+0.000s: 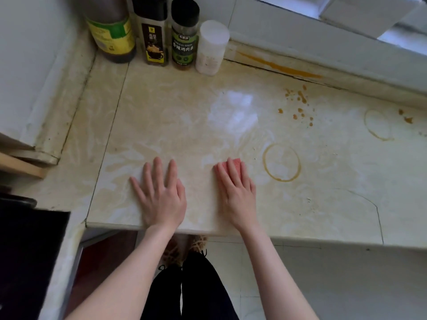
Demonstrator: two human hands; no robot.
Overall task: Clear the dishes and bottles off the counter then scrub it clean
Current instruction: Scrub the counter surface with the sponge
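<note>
1. Your left hand (159, 195): flat on the counter (184, 107), palm down, near its front edge at 6 o'clock. Fingers straight and spread, holding nothing.

2. Your right hand (235, 192): just beside the left, toward 3 o'clock. Fingers straight and close together, pressing down on item 3. You cannot see the thumb clearly.

3. Pink sponge (236, 162): under your right fingers, flat on the counter. Only its far edge and left corner show.

4. Counter: pale marbled slab, with cloudy wet smears across the middle and a bright glare patch at 12 o'clock from your hands.

5. Ring stain (284, 180): brown circle just beside the sponge at 3 o'clock.

6. Second ring stain (382, 139): fainter, well apart, at 2 o'clock.

7. Brown spatter (301, 97): scattered drops between the two rings, toward the back.

8. Orange streak (277, 65): along the back seam at 1 o'clock.

9. Back corner at 11 o'clock, four containers upright in a row: large dark bottle (111, 35) with a green-yellow label, black-labelled bottle (154, 40), green-labelled spice jar (184, 40), white jar (211, 47). Neighbours stand touching or nearly so.

10. Black cooktop (27, 250): at 8 o'clock, lower than the slab.
</note>
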